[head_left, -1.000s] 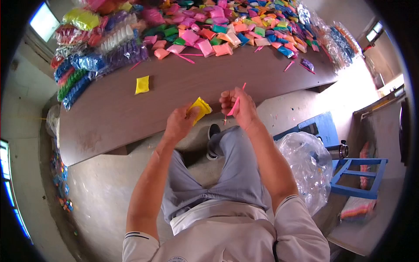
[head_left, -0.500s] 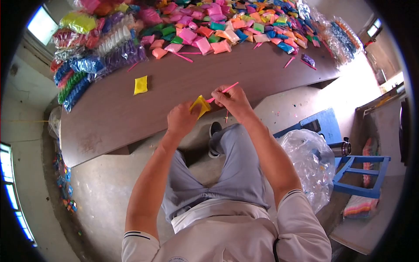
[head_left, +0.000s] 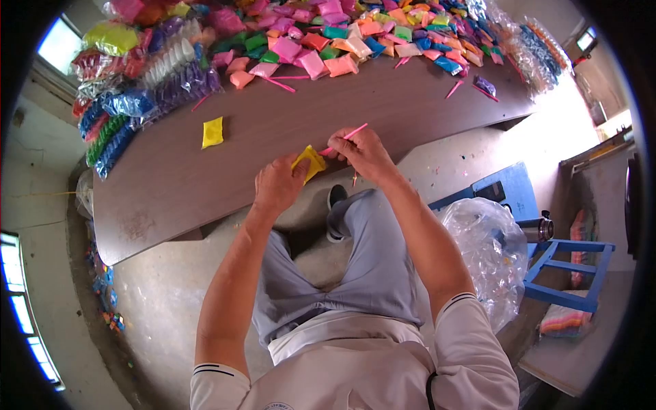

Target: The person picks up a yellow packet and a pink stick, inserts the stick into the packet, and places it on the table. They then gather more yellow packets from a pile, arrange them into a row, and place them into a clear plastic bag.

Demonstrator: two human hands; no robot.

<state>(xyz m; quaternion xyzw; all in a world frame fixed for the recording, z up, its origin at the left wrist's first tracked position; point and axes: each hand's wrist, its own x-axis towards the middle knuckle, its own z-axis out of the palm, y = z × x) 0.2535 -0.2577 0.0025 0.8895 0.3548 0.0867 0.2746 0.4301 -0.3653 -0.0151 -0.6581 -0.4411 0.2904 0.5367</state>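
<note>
Near the table's front edge, my left hand (head_left: 279, 183) is closed on a small yellow packet (head_left: 311, 164), pinching its left side. A thin pink plastic stick (head_left: 354, 132) is gripped between the thumb and fingers of my right hand (head_left: 363, 152). The stick's lower end meets the packet's upper right corner in this view. Farther left, a second yellow packet (head_left: 212, 132) lies flat on the brown table (head_left: 164, 174).
A heap of colourful packets (head_left: 314, 65) covers the table's back, with bagged stacks (head_left: 150, 89) at left. Pink sticks (head_left: 281, 85) lie before the heap. On my right are a clear plastic bag (head_left: 482, 253), a blue stool (head_left: 570, 273) and a flask (head_left: 536, 227).
Both hands have shifted slightly left with the packet and the stick. The stick's end is now nearer the packet's corner, and the view has turned a little.
</note>
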